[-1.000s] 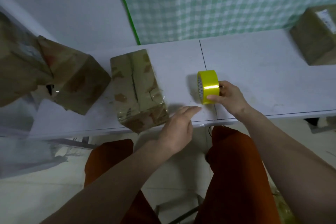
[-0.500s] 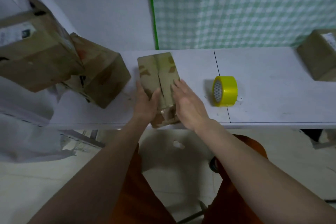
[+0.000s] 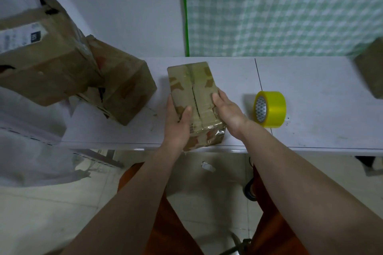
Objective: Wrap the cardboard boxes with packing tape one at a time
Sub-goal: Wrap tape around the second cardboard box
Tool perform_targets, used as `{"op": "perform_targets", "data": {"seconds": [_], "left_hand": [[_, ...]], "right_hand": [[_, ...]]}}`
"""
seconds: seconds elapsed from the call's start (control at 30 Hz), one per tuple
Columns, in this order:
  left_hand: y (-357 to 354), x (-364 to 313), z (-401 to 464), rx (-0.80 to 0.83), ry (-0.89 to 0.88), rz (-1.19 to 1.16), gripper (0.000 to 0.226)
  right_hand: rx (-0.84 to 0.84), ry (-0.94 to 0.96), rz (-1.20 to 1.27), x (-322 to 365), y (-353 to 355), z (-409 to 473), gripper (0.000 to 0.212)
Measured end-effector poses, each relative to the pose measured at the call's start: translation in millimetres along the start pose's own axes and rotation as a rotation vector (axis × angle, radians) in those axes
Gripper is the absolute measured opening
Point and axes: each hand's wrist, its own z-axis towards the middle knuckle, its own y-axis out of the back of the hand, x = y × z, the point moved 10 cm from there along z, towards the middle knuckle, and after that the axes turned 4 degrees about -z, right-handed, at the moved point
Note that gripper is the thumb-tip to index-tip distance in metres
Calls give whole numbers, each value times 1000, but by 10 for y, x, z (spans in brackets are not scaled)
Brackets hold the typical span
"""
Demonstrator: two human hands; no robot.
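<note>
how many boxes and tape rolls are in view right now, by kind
cardboard boxes: 4 (one held by the left hand and right hand at, two stacked at left, one cut off at the right edge)
yellow tape roll: 1
total: 5

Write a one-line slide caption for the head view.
Both hands, left hand and right hand, grip the taped cardboard box on the white table; yellow tape roll stands alongside.

A makeshift packing station: worn cardboard parcels (image 3: 62, 64) stacked at frame left on a white table (image 3: 321, 109), yellow tape roll (image 3: 271, 109), green-checked curtain (image 3: 290, 10) behind.
</note>
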Motion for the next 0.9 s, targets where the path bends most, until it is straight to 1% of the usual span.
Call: {"op": "perform_targets", "data": {"seconds": [0.03, 0.1, 0.17, 0.23, 0.27, 0.33, 0.4, 0.43, 0.53, 0.6, 0.67, 0.7, 0.73, 0.8, 0.83, 0.9], "left_hand": [[5, 22, -4, -9, 23, -13, 46], [19, 39, -32, -16, 84, -17, 51], [41, 82, -48, -19, 148, -27, 53], [51, 104, -64, 3, 187, 5, 53], [61, 80, -66, 7, 173, 40, 53], [147, -25, -63, -45, 73, 215, 52], [200, -197, -130, -127, -26, 501, 53], [153, -242, -164, -109, -39, 601, 53], [-48, -88, -235, 111, 106, 805, 61], [-76, -108, -271, 167, 88, 973, 56], [-117, -204, -333, 161, 17, 1087, 51], [-179, -240, -394, 171, -7, 1130, 52], [-245, -245, -459, 193, -5, 1153, 57], [-333, -189, -573, 242, 68, 1158, 76], [-349, -153, -596, 259, 104, 1149, 86], [-341, -114, -600, 284, 141, 1145, 104]], "right_hand": [[1, -54, 20, -55, 7, 2, 53], [77, -144, 112, -157, -46, -10, 65], [134, -156, 189, -150, -106, -44, 69], [61, -148, 296, -120, -52, -93, 69], [10, -138, 319, -111, -8, -106, 69], [1, -126, 285, -115, -19, -154, 66], [26, -118, 256, -144, -75, -217, 63], [30, -111, 251, -161, -93, -240, 64], [24, -99, 222, -166, -128, -390, 64], [42, -82, 216, -182, -165, -500, 72], [72, -62, 241, -244, -182, -545, 93], [81, -50, 237, -258, -176, -564, 100], [93, -42, 235, -253, -175, -608, 96], [88, -37, 253, -202, -173, -710, 74], [83, -34, 272, -186, -162, -750, 67], [100, -27, 317, -221, -121, -779, 64]]}}
